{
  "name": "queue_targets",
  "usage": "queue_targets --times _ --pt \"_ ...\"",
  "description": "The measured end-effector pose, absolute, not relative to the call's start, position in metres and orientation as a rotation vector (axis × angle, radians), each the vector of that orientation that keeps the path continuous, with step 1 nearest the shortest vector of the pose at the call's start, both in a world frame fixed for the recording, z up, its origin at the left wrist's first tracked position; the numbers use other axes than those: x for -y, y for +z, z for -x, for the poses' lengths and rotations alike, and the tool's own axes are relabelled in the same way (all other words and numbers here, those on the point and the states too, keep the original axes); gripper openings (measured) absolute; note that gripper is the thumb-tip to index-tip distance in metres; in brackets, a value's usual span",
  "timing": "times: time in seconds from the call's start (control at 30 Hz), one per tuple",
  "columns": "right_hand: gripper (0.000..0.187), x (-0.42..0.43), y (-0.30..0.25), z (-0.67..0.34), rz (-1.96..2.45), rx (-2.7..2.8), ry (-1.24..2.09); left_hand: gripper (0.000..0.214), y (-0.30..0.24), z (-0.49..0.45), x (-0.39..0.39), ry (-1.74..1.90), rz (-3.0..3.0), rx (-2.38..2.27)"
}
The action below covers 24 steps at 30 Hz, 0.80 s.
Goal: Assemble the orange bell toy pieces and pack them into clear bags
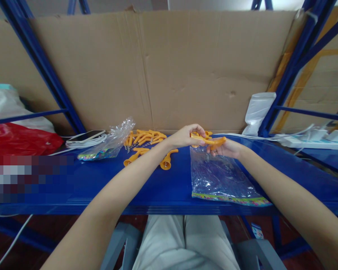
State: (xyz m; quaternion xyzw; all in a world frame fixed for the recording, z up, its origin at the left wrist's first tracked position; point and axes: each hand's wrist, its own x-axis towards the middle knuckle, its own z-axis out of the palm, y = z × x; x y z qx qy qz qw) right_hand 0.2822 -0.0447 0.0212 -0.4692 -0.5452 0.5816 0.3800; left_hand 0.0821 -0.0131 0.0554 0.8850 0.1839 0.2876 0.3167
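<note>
Above the far end of a clear plastic bag [219, 174], my two hands meet on an orange horn-shaped plastic piece [218, 142]. My left hand [190, 135] has its fingers closed on the wider end, and my right hand [227, 147] pinches the narrow end from below. The bag lies flat, with a colourful printed strip along its near edge. More orange pieces [197, 142] show partly behind and under my left hand. To the left lie two loose orange horn-shaped pieces [165, 163], flared ends toward me. Behind them sits a pile of orange pieces [148, 135] with small metal chains.
Left of the pile are a crumpled clear bag [112, 140] and a phone [90, 135] on a coiled white cable [86, 142]. A cardboard sheet [186, 71] stands behind the blue table [157, 187]. At right are a white pouch [257, 112] and a power strip [312, 141].
</note>
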Motion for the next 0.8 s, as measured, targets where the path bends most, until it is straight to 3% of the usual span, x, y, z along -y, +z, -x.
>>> queue_targets --times 0.17,0.27,0.5,0.63,0.73,0.8 --pt "0.027 0.048 0.024 -0.281 1.067 1.384 1.554 0.034 0.057 -0.092 0.008 0.714 -2.27 -0.43" --pt "0.016 0.051 0.026 -0.28 1.025 1.437 1.503 0.032 0.054 -0.1 0.002 0.73 -2.249 -0.495" --pt "0.014 0.05 0.025 -0.278 0.934 1.433 1.491 0.04 0.041 -0.109 -0.003 0.956 -2.373 -0.739" --pt "0.008 0.047 0.023 -0.275 1.079 1.374 1.367 0.042 0.04 -0.108 0.001 1.058 -2.352 -1.101" --pt "0.009 0.043 0.02 -0.271 1.267 1.25 1.215 0.019 0.036 -0.106 0.004 0.789 -2.409 -1.318" --pt "0.009 0.04 0.019 -0.267 1.34 1.187 1.138 0.015 0.03 -0.106 0.007 0.511 -2.505 -1.312"
